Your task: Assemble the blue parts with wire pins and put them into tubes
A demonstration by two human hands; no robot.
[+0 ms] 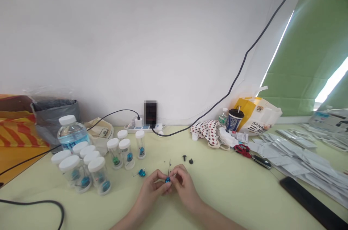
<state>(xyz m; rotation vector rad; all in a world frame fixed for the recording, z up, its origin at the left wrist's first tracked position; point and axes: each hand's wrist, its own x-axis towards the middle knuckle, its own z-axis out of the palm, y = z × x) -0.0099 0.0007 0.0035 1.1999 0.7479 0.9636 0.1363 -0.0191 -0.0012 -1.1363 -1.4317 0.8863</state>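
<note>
Between my fingertips is a small shiny blue part (pixel 168 180) with a thin metal rod standing up from it. My left hand (pixel 153 188) pinches the part from the left. From the right, my right hand (pixel 183 184) is closed at the same part, with thumb and forefinger together beside the rod; exactly what those fingers grip is too small to tell. A similar blue part (pixel 141 172) with thin metal pieces lies left of my hands. Beyond them are two small black pieces (pixel 191 161) with round heads and a few tiny dark bits.
Several clear white-capped jars (pixel 98 177) with blue or green parts stand at left, near a large water bottle (pixel 72 134). A power strip (pixel 130 128) lies by the wall. At right are red-handled scissors (pixel 243 151), paper packets (pixel 288 153) and a long black object (pixel 307 199).
</note>
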